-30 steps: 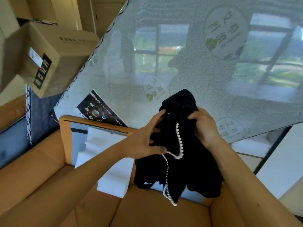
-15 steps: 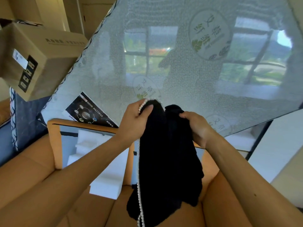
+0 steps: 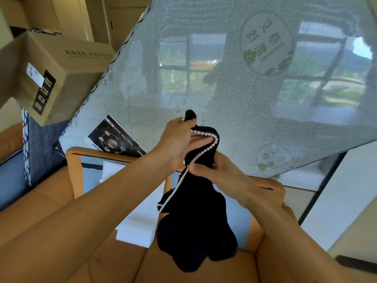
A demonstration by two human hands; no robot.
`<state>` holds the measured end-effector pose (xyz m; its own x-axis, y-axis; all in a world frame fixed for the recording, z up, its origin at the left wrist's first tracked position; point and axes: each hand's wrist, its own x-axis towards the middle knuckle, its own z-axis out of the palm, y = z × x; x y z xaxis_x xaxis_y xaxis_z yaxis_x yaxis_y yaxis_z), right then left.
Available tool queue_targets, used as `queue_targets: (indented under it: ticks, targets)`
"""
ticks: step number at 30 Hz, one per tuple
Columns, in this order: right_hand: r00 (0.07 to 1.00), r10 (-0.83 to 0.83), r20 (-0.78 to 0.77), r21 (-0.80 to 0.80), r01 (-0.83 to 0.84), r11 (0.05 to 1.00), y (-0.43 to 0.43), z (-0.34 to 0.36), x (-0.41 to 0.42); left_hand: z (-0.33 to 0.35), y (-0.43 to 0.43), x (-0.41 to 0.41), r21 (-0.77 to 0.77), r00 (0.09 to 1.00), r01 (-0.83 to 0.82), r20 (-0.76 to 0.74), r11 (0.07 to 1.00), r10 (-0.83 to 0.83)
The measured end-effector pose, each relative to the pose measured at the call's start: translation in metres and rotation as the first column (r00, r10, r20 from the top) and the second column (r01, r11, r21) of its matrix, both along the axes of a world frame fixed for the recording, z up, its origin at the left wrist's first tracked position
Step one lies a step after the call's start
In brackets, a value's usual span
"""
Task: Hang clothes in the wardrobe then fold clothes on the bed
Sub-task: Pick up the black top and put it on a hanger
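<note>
A black garment [image 3: 195, 227] trimmed with a string of white pearl beads [image 3: 177, 188] hangs bunched in front of me, above the orange bed frame. My left hand [image 3: 175, 141] grips its top end, where a small black tip edged with beads sticks out above the fingers. My right hand [image 3: 216, 170] holds the cloth just below, pinching it at the bead line. The lower part of the garment dangles loose. No wardrobe or hanger is in view.
A plastic-wrapped mattress [image 3: 234, 78] leans tilted behind the garment, reflecting a window. A cardboard box [image 3: 47, 76] sits at upper left. The orange padded bed frame [image 3: 114, 260] surrounds white foam blocks [image 3: 140, 219]. A dark leaflet [image 3: 114, 139] lies against the mattress.
My left hand has lifted the garment's top end higher and my right hand has slid lower on it. The cloth now hangs stretched in a longer, narrower bunch.
</note>
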<state>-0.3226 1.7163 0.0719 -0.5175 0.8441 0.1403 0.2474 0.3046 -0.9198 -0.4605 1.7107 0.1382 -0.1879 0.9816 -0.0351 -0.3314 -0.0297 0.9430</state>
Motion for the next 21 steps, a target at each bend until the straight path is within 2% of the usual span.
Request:
queue_targets:
  ticks: [2,4,6,9,11,12,14,16,18,20,21]
  targets:
    - [0.994,-0.113,-0.003,0.046,0.113,0.993,0.008,-0.006,-0.002,0.002,-0.001,-0.005,0.033,1.0,-0.011,-0.004,0.999,0.011]
    - [0.987,-0.156,-0.048,0.025,0.158,0.987,0.012,-0.008,-0.001,0.001,-0.002,-0.011,0.067,0.999,-0.012,-0.032,0.998,0.014]
    - [0.968,-0.191,-0.164,-0.122,0.172,0.977,0.013,-0.004,0.001,-0.002,-0.005,-0.018,0.083,0.989,-0.024,-0.144,0.996,0.036]
    - [0.872,-0.298,-0.388,-0.429,0.116,0.896,0.021,-0.001,-0.002,-0.015,-0.003,-0.032,0.156,0.908,-0.076,-0.396,0.985,0.133]
    - [0.806,-0.315,-0.501,-0.524,0.008,0.852,0.025,0.006,-0.005,-0.034,0.0,-0.042,0.278,0.886,0.01,-0.448,0.96,0.121]
    - [0.792,-0.287,-0.539,-0.525,-0.049,0.849,0.026,0.01,-0.006,-0.045,0.0,-0.045,0.298,0.886,0.085,-0.458,0.951,0.065]
    - [0.785,-0.171,-0.595,-0.454,-0.153,0.878,0.03,0.021,-0.006,-0.07,0.005,-0.05,0.253,0.874,0.231,-0.478,0.939,-0.086]
    - [0.821,-0.025,-0.571,-0.348,-0.214,0.913,0.031,0.028,-0.006,-0.09,0.013,-0.054,0.136,0.884,0.335,-0.387,0.932,-0.262]
    - [0.905,0.063,-0.42,-0.22,-0.169,0.961,0.035,0.027,-0.005,-0.096,0.017,-0.052,-0.018,0.854,0.411,-0.343,0.912,-0.391]
    - [0.966,0.041,-0.256,-0.083,-0.065,0.994,0.038,0.024,-0.002,-0.094,0.018,-0.048,-0.102,0.771,0.465,-0.441,0.879,-0.459]
    - [0.985,0.02,-0.172,-0.005,-0.021,1.0,0.039,0.022,0.002,-0.092,0.018,-0.047,-0.082,0.747,0.465,-0.498,0.881,-0.44]
